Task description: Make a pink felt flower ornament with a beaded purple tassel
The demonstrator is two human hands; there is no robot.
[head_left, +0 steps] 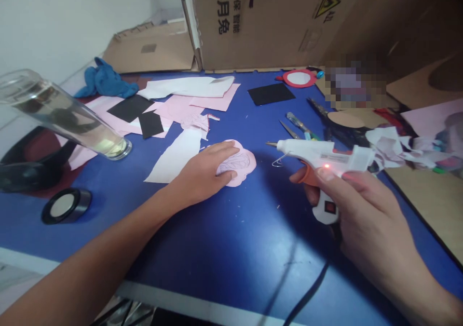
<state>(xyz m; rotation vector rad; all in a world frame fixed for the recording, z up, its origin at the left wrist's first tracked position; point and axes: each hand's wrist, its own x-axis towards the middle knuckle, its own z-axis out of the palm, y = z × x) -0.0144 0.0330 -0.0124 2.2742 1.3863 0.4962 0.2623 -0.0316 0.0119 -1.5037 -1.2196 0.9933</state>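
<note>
Glue gun (pixel 318 155) clenched in right hand (pixel 372 215); left fingers (pixel 224 148) press pink cutout (pixel 244 164).

The left hand (pixel 200 172) lies palm down; the right hand (pixel 361 205) curls, gripping.

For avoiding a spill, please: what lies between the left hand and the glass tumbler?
In the head view, a white paper sheet lies between the left hand and the glass tumbler, on the blue table mat.
</note>
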